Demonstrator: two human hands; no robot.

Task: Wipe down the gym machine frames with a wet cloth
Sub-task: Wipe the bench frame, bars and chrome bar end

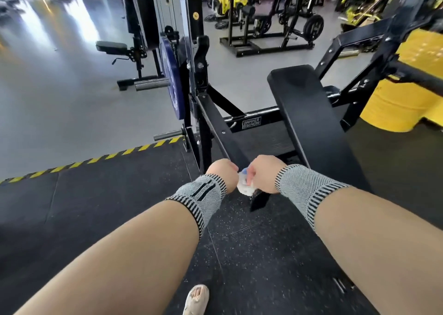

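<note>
Speckled black rubber matting (251, 254) (edged with a yellow-and-black hazard stripe (96, 160)) meets glossy grey floor (60, 87). Both hands, in ribbed grey knit wrist sleeves, curl tightly around a crumpled white cloth (244, 186) at the low end of a matte black steel frame bar (223, 135): left hand (221, 174), right hand (265, 173). Beside it slopes a smooth padded bench (309, 120).

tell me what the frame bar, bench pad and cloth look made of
Frame bar: likely steel, painted satin black; square edges, bolt heads. Bench pad: probably vinyl over foam; smooth black skin, rounded corners. Cloth: soft white fabric with some blue, crumpled between left hand and right hand.
</note>
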